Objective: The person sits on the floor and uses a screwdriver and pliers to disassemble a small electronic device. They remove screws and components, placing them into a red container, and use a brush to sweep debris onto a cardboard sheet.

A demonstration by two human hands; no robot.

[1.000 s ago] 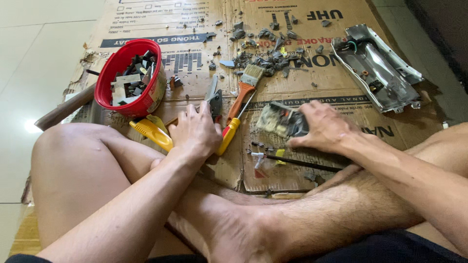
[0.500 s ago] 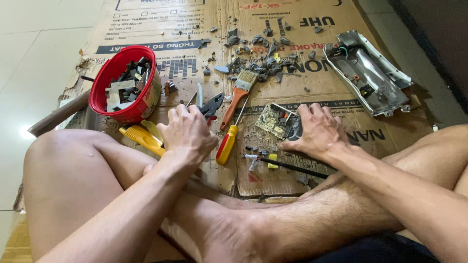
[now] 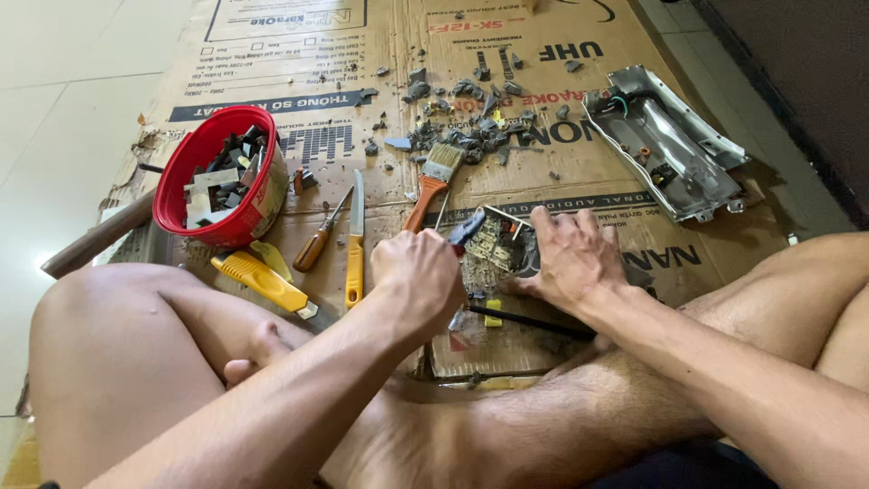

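Note:
My left hand (image 3: 421,276) is closed in a fist around a dark blue-handled tool (image 3: 465,229) whose end points at a small circuit board (image 3: 496,246) lying on the cardboard (image 3: 380,54). Pressing down on the right side of that board is my right hand (image 3: 566,258), fingers spread flat. How the tool's working end meets the board is hidden by my fist. My bare legs are crossed below both hands.
A red bowl (image 3: 181,186) of broken parts stands at the left. Beside it lie a yellow utility knife (image 3: 262,282), a wooden-handled screwdriver (image 3: 317,244), a yellow-handled blade (image 3: 355,249) and an orange-handled brush (image 3: 433,186). A metal chassis (image 3: 665,145) lies at the right, dark debris (image 3: 471,131) behind.
My left hand has moved right from the yellow-handled tools to the circuit board and now grips the dark tool. My right hand stays on the board.

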